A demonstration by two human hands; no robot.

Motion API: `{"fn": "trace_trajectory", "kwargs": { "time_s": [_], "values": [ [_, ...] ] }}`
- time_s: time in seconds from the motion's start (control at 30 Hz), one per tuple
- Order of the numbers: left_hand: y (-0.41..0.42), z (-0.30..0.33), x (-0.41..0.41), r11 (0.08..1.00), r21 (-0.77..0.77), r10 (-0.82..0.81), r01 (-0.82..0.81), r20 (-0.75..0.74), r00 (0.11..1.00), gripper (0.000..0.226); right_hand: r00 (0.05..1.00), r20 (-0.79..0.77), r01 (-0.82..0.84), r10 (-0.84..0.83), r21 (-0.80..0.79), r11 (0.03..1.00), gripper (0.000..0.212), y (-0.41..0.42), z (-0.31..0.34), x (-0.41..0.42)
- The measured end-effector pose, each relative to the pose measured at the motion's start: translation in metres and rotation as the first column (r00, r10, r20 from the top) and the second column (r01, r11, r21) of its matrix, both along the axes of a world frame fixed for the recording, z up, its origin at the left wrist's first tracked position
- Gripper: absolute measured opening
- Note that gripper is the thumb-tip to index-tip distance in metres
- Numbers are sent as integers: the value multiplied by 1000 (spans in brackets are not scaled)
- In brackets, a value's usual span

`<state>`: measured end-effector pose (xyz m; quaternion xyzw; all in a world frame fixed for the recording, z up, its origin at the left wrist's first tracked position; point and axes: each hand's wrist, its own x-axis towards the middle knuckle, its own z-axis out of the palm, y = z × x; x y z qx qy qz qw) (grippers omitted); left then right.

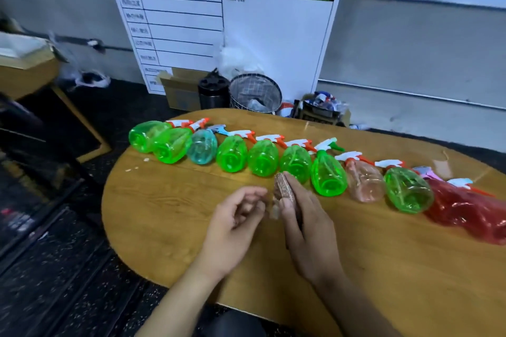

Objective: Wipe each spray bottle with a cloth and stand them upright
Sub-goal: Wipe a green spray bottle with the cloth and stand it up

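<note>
A: What surrounds the table?
B: A whiteboard behind the wooden table; spray bottles lie rowed.
A: Hands?
B: Right hand grips the folded cloth near the row; left hand loosely curled, holding nothing.

glossy clear plastic bottles (tinted), smooth wood-grain table

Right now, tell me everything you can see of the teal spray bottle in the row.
The teal spray bottle is see-through, plastic by its look, with a pale blue-grey trigger head. It lies on its side on the wooden table, third from the left end of the row, base toward the camera, head pointing toward the wall. Green bottles flank it closely; whether they touch is unclear. Neither hand is on it.
</note>
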<state>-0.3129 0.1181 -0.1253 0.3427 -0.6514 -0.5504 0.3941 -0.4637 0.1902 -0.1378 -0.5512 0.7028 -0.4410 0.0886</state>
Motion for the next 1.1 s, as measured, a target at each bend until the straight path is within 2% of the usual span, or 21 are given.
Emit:
{"fn": "trace_trajectory", "kwargs": {
  "time_s": [0.27, 0.4, 0.5, 0.63, 0.77, 0.9, 1.1],
  "values": [
    [-82, 9, 76, 957, -93, 276, -276, -16, 961, 29, 994, -49, -97, 97, 11, 995, 47, -81, 17, 52],
    [-161, -9, 110, 822, -237, 546, -518, 64, 836, 35, 988, -30, -149, 149, 15, 989, 49, -129, 6, 71],
    [-223, -25, 129, 735, -393, 654, -553, 193, 732, 53, 982, -19, -187, 187, -8, 982, 42, -154, -8, 78],
    [-280, -38, 136, 741, -335, 671, -582, 357, 650, 73, 978, -12, -206, 206, 41, 978, 45, -174, -25, 79],
    [-308, -60, 136, 768, -278, 638, -577, 416, 648, 76, 979, 1, -201, 202, 94, 975, 43, -184, -38, 76],
    [-319, -74, 137, 783, -214, 617, -585, 390, 683, 75, 982, 38, -190, 186, 129, 973, 47, -188, -39, 73],
    [-302, -60, 143, 707, -211, 706, -675, 257, 660, 74, 982, 61, -185, 178, 138, 973, 51, -179, -29, 61]
  ]
}}
